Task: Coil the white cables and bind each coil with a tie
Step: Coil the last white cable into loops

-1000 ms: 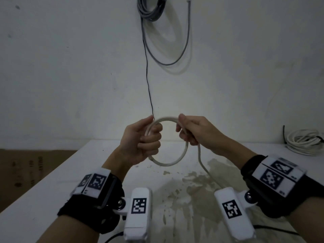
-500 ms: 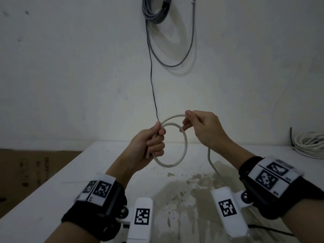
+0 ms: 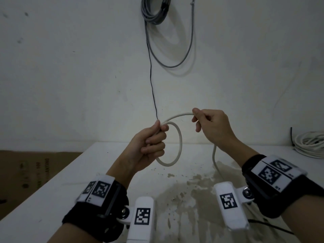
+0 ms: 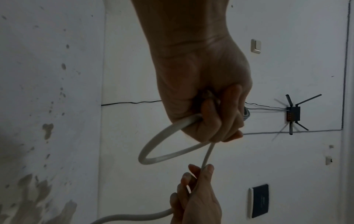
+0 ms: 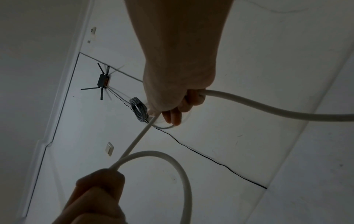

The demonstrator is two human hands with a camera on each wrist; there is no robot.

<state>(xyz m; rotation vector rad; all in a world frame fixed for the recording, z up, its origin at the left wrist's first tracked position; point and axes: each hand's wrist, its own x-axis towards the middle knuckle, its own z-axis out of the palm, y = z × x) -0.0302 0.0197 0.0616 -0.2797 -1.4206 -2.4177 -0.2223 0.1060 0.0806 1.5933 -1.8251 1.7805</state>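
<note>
Above the white table (image 3: pixel 52 199), my left hand (image 3: pixel 150 141) grips a small loop of white cable (image 3: pixel 178 146), fingers curled round where the loop closes. From that fist the cable runs up and right to my right hand (image 3: pixel 208 123), which pinches it between thumb and fingers. Past the right hand the cable drops toward the table (image 3: pixel 214 155). The left wrist view shows the loop (image 4: pixel 162 145) hanging from the left hand (image 4: pixel 206 97), with the right hand (image 4: pixel 197 195) below. In the right wrist view the right hand (image 5: pixel 178 97) holds the cable (image 5: pixel 268 109) above the left hand (image 5: pixel 95 194).
A second white cable coil (image 3: pixel 310 142) lies at the table's far right. Grey cable (image 3: pixel 156 9) hangs coiled on the wall, with a thin black wire (image 3: pixel 152 85) dropping from it. The tabletop has a brown stain (image 3: pixel 192 190). Cardboard (image 3: pixel 26 172) stands left of the table.
My right hand has drawn away to the right and up, stretching out a length of cable from the left hand. The left hand keeps its hold on the loop.
</note>
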